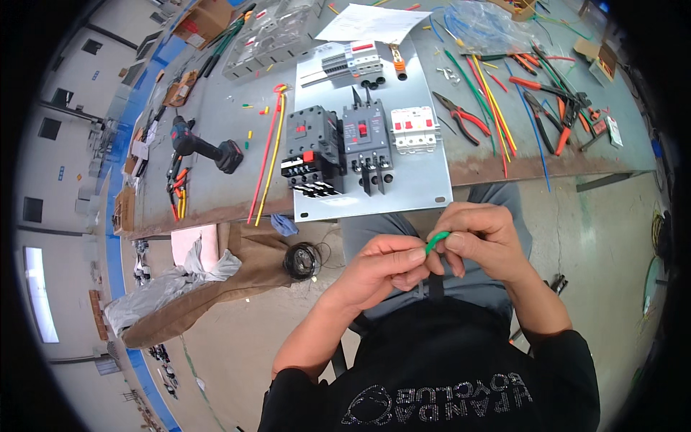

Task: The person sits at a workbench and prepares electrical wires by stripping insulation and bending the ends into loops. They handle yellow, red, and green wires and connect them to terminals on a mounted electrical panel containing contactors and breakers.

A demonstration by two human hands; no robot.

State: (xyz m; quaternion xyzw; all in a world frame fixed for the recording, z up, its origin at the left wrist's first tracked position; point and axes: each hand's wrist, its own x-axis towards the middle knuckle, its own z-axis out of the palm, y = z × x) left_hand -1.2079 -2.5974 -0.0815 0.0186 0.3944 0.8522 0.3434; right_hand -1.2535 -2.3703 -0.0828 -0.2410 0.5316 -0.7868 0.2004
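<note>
Over my lap, just off the table's front edge, my left hand point(389, 263) and my right hand point(482, 237) meet. Between their fingertips is a short, bent piece of green wire point(436, 241); its ends are hidden by my fingers. Both hands are closed in a pinch on it. Beyond them, a pale metal mounting plate point(425, 187) lies at the table edge. On it stand a dark contactor point(313, 137) with a black block in front, a grey circuit breaker point(366, 133) with a red switch, and a white breaker point(415, 129). Farther back sit grey terminal blocks point(353, 63).
A cordless drill point(205, 147) lies at left, near red and yellow wires point(270, 155). Pliers point(464, 119), cutters point(551, 119) and several coloured wires point(493, 108) are at right. A paper sheet point(371, 23) lies at the back. Below hangs a black wire coil point(302, 261).
</note>
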